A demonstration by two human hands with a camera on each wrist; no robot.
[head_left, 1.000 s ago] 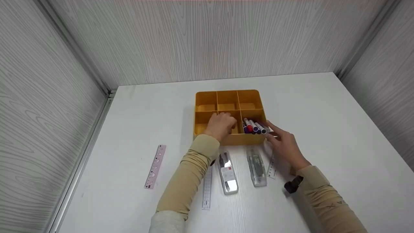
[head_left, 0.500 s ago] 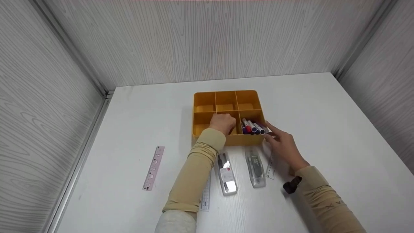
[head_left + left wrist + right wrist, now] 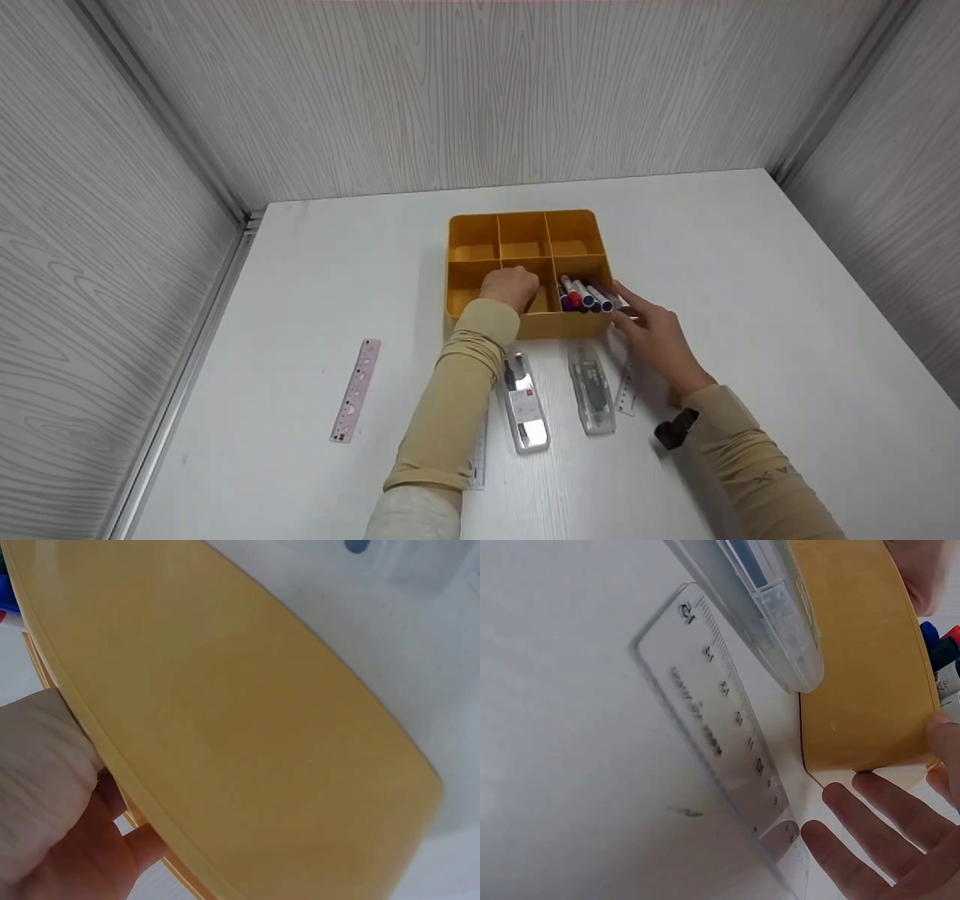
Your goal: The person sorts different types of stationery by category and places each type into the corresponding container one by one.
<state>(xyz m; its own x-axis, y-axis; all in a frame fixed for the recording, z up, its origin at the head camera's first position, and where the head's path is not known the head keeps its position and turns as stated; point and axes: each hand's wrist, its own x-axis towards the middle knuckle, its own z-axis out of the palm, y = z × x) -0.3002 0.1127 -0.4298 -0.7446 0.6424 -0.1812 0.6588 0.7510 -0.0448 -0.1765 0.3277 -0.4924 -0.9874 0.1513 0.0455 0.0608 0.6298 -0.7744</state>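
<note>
A yellow storage box (image 3: 566, 325) with several compartments stands on the table. My left hand (image 3: 510, 288) is down in its front middle compartment, the fingertips hidden in the head view. In the left wrist view the left hand (image 3: 52, 802) bends over the front wall; whether it holds anything is hidden. At the box's front right corner is my right hand (image 3: 658, 337). The right wrist view shows the right hand (image 3: 900, 840) with its thumb at the rim and fingers spread along the side, holding that corner. Several markers (image 3: 587, 296) fill the front right compartment.
Two clear plastic cases, one with a white label (image 3: 527, 405) and one greyish (image 3: 592, 390), lie in front of the box. A pink ruler (image 3: 355, 390) lies at left. A clear ruler (image 3: 478, 465) is partly under the left forearm, another clear ruler (image 3: 712, 720) near the right hand.
My left hand has sunk slightly deeper into the front middle compartment, and its forearm has shifted right over the clear ruler. The right hand keeps its place at the box corner.
</note>
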